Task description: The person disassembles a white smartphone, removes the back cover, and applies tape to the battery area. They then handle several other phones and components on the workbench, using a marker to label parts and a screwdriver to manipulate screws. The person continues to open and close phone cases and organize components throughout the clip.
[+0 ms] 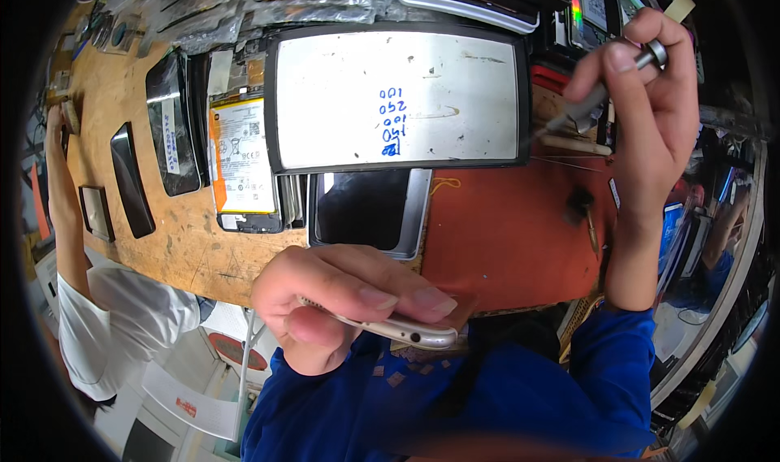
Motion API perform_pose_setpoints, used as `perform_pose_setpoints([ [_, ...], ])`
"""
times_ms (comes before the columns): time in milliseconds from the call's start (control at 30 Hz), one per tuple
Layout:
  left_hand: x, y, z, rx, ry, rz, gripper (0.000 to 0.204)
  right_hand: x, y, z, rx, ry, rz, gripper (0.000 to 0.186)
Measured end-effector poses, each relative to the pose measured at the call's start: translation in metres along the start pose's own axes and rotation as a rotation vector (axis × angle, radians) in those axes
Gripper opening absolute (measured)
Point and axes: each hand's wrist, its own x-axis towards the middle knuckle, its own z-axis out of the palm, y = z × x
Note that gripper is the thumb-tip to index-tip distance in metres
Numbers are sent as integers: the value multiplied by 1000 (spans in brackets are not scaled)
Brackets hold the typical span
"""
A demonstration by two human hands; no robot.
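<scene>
My left hand [321, 287] is closed around a pale gold smartphone [418, 332], held edge-on near my body with its rim and a round socket showing. Raised at the upper right, my right hand [654, 129] grips a slim screwdriver [587, 111] between thumb and fingers. The tool's shaft points down to the left and is blurred; its round metal cap sticks out past my fingers. The two hands are well apart, and the screwdriver does not touch the phone. The phone's broad faces are mostly hidden.
A black-framed white panel [325, 96] stands over a dark-screened device [357, 210]. Beneath my right hand lies a red mat [504, 242] with a small brush [587, 218]. Several phones, including one opened phone [240, 157], cover the wooden table. Another person's white sleeve [122, 324] is at left.
</scene>
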Motion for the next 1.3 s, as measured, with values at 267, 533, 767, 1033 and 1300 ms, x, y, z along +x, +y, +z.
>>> perform_pose_setpoints([
  [267,0,-1,6,145,70,-55,42,-9,-5,1,-762,-345,121,21],
  [533,-1,-3,5,99,103,-24,45,-23,-12,2,-807,-188,42,15],
  [767,-4,-8,3,-46,-22,27,45,-60,-9,-9,-898,39,-34,13],
  [1033,-8,-9,0,-170,-305,192,39,-70,4,-12,-923,50,-45,13],
  [1300,-10,-12,12,-82,-282,222,42,-70,6,-22,-915,-96,31,12],
])
